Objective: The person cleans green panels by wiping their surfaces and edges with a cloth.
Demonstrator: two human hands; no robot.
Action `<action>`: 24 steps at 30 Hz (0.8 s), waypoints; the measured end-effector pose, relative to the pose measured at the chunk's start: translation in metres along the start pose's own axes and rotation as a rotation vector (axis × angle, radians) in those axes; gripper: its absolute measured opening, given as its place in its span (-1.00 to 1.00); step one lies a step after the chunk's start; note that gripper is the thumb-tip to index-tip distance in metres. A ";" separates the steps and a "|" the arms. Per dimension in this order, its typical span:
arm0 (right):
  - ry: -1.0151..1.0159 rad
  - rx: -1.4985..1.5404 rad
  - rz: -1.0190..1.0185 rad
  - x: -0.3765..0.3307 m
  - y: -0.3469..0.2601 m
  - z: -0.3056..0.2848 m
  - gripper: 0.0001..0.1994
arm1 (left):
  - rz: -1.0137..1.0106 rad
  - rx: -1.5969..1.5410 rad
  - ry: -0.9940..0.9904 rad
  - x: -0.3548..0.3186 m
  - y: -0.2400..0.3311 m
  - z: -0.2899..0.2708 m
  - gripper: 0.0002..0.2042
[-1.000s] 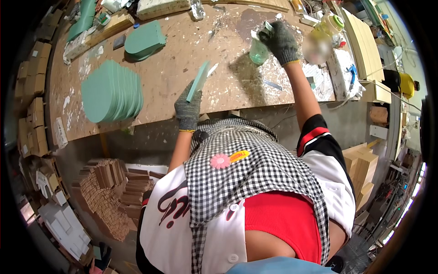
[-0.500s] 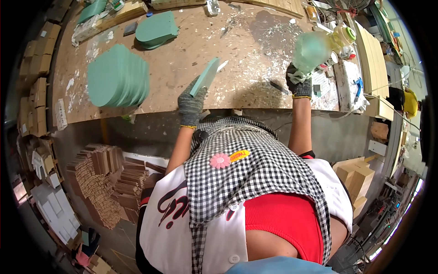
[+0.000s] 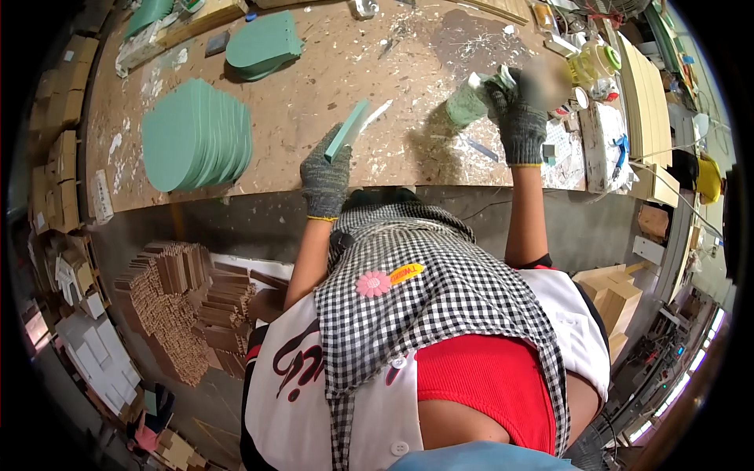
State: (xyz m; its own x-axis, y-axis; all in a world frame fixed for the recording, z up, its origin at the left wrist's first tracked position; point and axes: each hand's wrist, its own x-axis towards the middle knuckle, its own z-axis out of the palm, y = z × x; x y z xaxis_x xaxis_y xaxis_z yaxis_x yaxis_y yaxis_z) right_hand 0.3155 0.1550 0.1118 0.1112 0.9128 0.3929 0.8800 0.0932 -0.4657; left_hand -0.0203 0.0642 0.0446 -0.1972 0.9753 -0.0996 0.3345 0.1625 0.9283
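My left hand [image 3: 324, 174], in a grey knit glove, grips a thin green foam board [image 3: 346, 130] edge-on above the near edge of the wooden workbench [image 3: 330, 71]. My right hand [image 3: 516, 116], gloved the same way, holds a pale green sponge pad [image 3: 468, 102] over the bench, to the right of the board. A blurred patch sits just right of that hand.
A fanned stack of green boards [image 3: 196, 135] lies at the bench's left, a smaller pile [image 3: 263, 45] behind it. Glue pots [image 3: 594, 61] and clutter crowd the right end. Stacked wooden strips [image 3: 181, 302] and white sheets lie on the floor at left; wooden blocks [image 3: 616, 298] at right.
My right hand has pulled back from the far right of the bench toward the middle, bringing the sponge pad nearer the green board. My left hand has kept the board almost still.
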 end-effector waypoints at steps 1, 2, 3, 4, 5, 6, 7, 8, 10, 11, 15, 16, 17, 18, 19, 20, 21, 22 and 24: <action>0.028 0.161 -0.015 -0.002 -0.021 0.003 -0.59 | -0.010 0.005 0.002 0.000 -0.001 0.000 -0.59; 0.072 0.528 -0.105 -0.013 -0.039 0.015 -0.61 | 0.037 0.032 0.028 0.000 0.000 0.002 -0.64; -0.187 1.028 0.172 -0.026 -0.078 0.015 -0.64 | 0.083 0.057 0.055 0.002 -0.001 0.004 -0.68; -0.356 1.098 0.404 -0.036 -0.101 0.029 -0.60 | 0.081 0.053 0.048 0.004 -0.010 0.005 -0.68; -0.168 0.703 -0.240 -0.052 -0.129 0.045 -0.52 | 0.057 0.084 0.036 0.005 -0.031 0.006 -0.73; -0.229 0.318 -0.558 -0.070 -0.145 0.061 -0.41 | 0.034 0.116 0.024 0.006 -0.052 0.010 -0.76; -0.400 0.280 -0.658 -0.089 -0.173 0.060 -0.41 | 0.003 -0.408 0.087 0.009 -0.080 0.020 -0.80; -0.447 0.357 -0.681 -0.087 -0.169 0.080 -0.39 | -0.026 -0.932 0.126 0.017 -0.065 0.025 -0.85; -0.418 0.185 -0.587 -0.070 -0.145 0.089 -0.40 | 0.048 0.221 0.006 0.001 -0.001 0.008 -0.78; -0.455 0.217 -0.594 -0.061 -0.137 0.092 -0.37 | 0.191 0.311 0.112 0.000 0.004 0.009 -0.76; -0.523 0.326 -0.772 -0.094 -0.165 0.078 -0.29 | -0.042 0.042 0.002 0.013 -0.049 0.010 -0.83; -0.526 0.320 -0.768 -0.088 -0.157 0.080 -0.29 | -0.043 0.037 -0.004 0.012 -0.034 0.010 -0.83; -0.511 0.357 -0.644 -0.077 -0.149 0.082 -0.29 | 0.029 0.097 0.027 0.007 -0.002 0.007 -0.79; -0.500 0.400 -0.523 -0.071 -0.144 0.085 -0.29 | 0.094 0.161 0.065 0.000 0.015 0.004 -0.75; -0.577 0.327 -0.427 -0.066 -0.143 0.088 -0.27 | 0.141 0.243 0.099 0.002 0.006 0.006 -0.74; -0.584 0.331 -0.439 -0.070 -0.152 0.084 -0.27 | 0.135 0.243 0.113 0.006 -0.023 0.012 -0.74; -0.623 0.284 -0.539 -0.079 -0.170 0.074 -0.30 | -0.053 0.060 0.141 0.009 -0.060 0.018 -0.78; -0.660 0.235 -0.635 -0.087 -0.181 0.068 -0.33 | -0.239 -0.124 0.165 0.009 -0.081 0.019 -0.81; -0.633 0.243 -0.704 -0.090 -0.159 0.077 -0.28 | -0.106 -0.202 0.074 0.005 -0.031 0.004 -0.79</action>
State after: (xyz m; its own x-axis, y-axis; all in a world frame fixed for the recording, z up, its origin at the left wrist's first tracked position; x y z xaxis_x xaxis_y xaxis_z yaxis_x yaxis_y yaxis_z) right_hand 0.1305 0.0890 0.0895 -0.7343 0.6549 0.1788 0.5229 0.7136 -0.4663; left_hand -0.0284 0.0645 0.0138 -0.2907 0.9395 -0.1810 0.1185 0.2230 0.9676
